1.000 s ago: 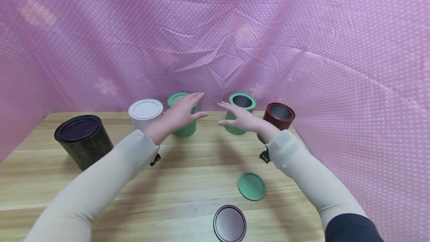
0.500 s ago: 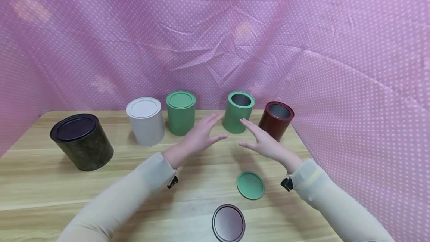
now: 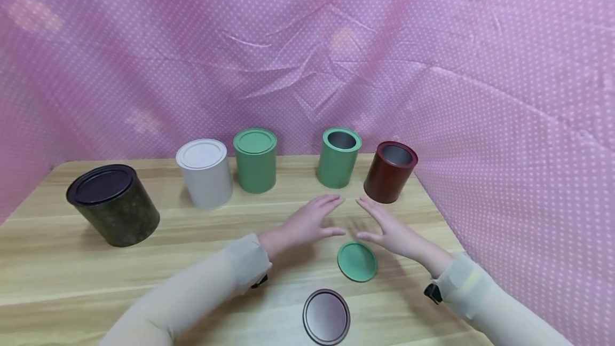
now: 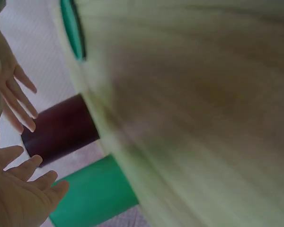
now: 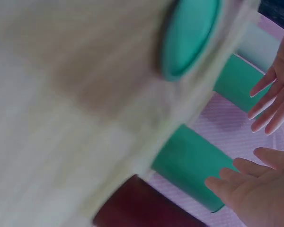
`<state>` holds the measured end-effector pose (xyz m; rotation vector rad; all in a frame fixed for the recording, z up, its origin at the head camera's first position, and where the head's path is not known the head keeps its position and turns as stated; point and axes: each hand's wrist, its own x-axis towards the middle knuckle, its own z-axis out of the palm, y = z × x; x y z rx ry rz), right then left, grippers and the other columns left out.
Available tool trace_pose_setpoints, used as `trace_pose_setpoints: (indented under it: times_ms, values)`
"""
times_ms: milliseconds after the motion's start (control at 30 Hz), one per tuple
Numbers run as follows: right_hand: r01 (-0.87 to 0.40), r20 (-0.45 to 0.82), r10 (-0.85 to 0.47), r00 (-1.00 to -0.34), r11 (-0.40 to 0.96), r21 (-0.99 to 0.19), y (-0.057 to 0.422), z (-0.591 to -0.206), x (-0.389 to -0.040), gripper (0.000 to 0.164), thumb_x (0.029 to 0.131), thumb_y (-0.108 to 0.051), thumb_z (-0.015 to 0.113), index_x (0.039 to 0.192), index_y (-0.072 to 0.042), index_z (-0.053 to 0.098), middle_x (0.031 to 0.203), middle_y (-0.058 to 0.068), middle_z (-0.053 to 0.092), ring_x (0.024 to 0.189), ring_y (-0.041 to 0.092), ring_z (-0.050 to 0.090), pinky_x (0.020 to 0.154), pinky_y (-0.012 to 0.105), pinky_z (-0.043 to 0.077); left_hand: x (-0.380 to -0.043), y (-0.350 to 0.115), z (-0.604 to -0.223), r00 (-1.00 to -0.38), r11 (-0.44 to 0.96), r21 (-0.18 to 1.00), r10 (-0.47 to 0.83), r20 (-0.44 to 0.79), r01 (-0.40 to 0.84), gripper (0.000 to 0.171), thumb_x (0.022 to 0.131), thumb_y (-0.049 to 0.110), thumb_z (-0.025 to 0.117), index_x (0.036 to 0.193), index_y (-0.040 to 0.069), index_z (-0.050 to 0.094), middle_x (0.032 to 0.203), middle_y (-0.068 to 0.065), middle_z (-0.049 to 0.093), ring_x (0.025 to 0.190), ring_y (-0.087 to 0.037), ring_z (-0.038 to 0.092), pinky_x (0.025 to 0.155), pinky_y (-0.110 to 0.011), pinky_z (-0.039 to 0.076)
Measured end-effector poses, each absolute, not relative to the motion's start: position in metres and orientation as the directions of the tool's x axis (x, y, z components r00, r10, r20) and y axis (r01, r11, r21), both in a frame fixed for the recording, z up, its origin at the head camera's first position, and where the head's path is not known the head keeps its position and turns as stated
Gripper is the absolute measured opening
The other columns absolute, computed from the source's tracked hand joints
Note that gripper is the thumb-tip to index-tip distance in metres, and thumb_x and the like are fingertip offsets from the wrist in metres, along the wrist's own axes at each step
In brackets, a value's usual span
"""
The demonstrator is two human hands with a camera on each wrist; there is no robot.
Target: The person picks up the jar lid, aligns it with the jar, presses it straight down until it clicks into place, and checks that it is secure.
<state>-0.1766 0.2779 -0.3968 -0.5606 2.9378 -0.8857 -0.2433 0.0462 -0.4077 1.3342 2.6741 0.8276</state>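
1. Two hands face each other above the worktop point(image 3: 72, 292), fingertips near one another but apart.
2. The left hand point(image 3: 307, 223) has its fingers extended and close together, with the thumb spread well away from them; it holds nothing.
3. The right hand point(image 3: 395, 234) mirrors it, fingers nearly straight and the thumb apart, likewise with nothing in its grasp.
4. Nearest to both hands is a round green lid point(image 3: 357, 261), lying flat on the wooden surface just on the wearer's side of the fingertips.
5. Closer to the wearer and a little to the left lies a dark red lid point(image 3: 326, 317), also flat, with a raised rim.
6. Beyond the hands stand two uncovered tins: an open green tin point(image 3: 335, 167) and, to its right, an open dark red tin point(image 3: 386, 181); their dark grey insides show in the head view.
7. Further left stand three lidded tins: a closed green tin point(image 3: 257, 171), a white tin point(image 3: 210, 179) just beside it, and a wide black mottled tin point(image 3: 121, 215) near the left edge.
8. Cream sleeves point(image 3: 216, 282) cover both forearms, and a small black device point(image 3: 433, 293) shows under the right cuff.
9. Pink cloth point(image 3: 307, 31) with white dots hangs behind the worktop and along its right side.
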Motion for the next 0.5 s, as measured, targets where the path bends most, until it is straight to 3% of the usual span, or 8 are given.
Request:
trace_pose_setpoints:
  times_ms: [500]
  values:
    - [-0.357, 0.043, -0.390, -0.920, 0.787, -0.503, 0.304, -0.436, -0.150, 0.077, 0.085, -0.030, 0.073, 0.145, 0.004, 0.038, 0.150, 0.029, 0.034, 0.138, 0.049, 0.030, 0.111, 0.064, 0.027, -0.234, 0.060, -0.448, -0.552, 0.508, 0.306, 0.830, 0.074, 0.805, 0.084, 0.085, 0.056, 0.064, 0.148, 0.008, 0.037, 0.152, -0.014, 0.039, 0.140, -0.030, 0.038, 0.116, -0.042, 0.032]
